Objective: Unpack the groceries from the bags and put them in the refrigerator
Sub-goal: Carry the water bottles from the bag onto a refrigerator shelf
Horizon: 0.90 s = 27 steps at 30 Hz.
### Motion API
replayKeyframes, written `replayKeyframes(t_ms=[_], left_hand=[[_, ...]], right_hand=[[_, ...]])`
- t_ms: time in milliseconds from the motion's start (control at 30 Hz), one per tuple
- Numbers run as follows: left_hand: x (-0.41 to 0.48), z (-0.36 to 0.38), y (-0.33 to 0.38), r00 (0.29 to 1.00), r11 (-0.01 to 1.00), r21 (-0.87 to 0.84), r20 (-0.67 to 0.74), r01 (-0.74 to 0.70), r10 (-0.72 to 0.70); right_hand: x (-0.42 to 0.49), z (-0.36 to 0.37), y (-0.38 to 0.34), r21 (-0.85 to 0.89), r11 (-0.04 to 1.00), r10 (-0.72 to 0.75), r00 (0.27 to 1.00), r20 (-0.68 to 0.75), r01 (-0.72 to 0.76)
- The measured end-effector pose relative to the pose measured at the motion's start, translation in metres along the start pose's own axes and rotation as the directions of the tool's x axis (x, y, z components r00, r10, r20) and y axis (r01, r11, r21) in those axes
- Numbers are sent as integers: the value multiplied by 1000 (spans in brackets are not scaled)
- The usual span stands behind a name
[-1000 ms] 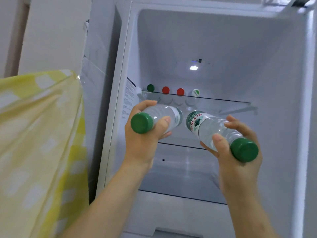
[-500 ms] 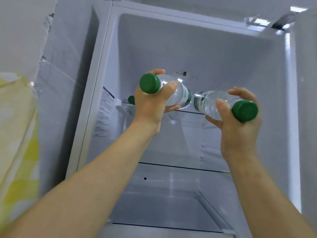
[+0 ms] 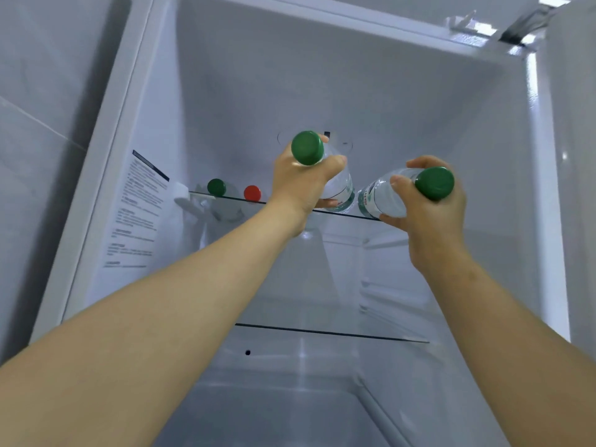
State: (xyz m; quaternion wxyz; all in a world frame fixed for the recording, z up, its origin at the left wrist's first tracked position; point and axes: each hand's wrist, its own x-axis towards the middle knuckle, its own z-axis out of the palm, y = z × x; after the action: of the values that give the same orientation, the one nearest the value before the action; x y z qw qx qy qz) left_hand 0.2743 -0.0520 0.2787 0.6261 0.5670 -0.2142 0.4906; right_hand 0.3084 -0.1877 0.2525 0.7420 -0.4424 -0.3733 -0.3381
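Note:
I look up into an open white refrigerator (image 3: 354,75). My left hand (image 3: 301,185) grips a clear water bottle (image 3: 338,187) with a green cap, its base over the front edge of the top glass shelf (image 3: 232,199). My right hand (image 3: 429,217) grips a second green-capped water bottle (image 3: 382,198), tilted with its base at the same shelf edge. Both caps point back toward me. The two bottles lie close side by side.
On the top shelf at the left stand a bottle with a green cap (image 3: 216,187) and one with a red cap (image 3: 252,193). A lower glass shelf (image 3: 332,333) sits below. A printed label (image 3: 138,214) is on the left inner wall.
Both hands have risen and reached deeper, bringing the two bottles up to the top shelf edge. The view has tilted up, and the yellow bag at the left has left the frame.

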Motion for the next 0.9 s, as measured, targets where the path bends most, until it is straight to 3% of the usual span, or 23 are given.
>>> replayKeyframes(t_ms=[133, 433, 600, 733, 900], left_hand=[[11, 6, -4, 998, 995, 88, 42, -50, 46], [24, 22, -16, 990, 961, 267, 137, -69, 33], [29, 27, -33, 971, 893, 428, 234, -138, 38], [37, 31, -40, 943, 748, 606, 325, -270, 77], [47, 30, -49, 940, 559, 760, 320, -331, 121]], right_hand=[[14, -3, 5, -83, 997, 7, 998, 66, -1], [38, -8, 17, -170, 985, 54, 996, 72, -41], [47, -10, 27, -274, 961, 54, 993, 109, -22], [56, -13, 32, -350, 937, 48, 985, 167, 14], [61, -17, 40, -400, 916, 47, 984, 172, 26]])
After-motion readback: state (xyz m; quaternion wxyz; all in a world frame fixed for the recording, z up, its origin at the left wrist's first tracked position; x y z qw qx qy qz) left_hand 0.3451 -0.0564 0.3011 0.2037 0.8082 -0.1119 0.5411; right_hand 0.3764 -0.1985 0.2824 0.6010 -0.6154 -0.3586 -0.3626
